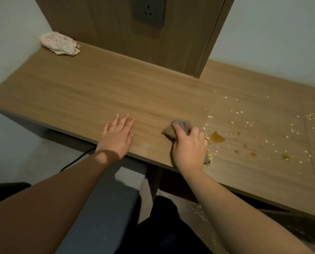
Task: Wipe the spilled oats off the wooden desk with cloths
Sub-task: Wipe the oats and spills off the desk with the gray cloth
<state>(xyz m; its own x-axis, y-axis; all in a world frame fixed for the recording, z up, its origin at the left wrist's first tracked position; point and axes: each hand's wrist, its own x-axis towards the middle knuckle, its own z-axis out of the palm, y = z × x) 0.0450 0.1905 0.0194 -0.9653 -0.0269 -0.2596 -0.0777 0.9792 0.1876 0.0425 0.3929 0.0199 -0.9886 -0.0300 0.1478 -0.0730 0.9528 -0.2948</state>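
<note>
Near table (pixel 79 92) edge: right hand (pixel 188 147) clutches cloth (pixel 178 128), herding oats (pixel 244 125); left hand (pixel 117 133) open, flat, bracing.

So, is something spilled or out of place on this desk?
Yes. Oats lie scattered over the right part of the desk, with brown liquid spots among them. Some oats have also fallen to the floor.

Pale walls (pixel 274 33) flank a wood panel (pixel 116 30) bearing a dark socket (pixel 149 11); grey floor (pixel 15 158) below.
</note>
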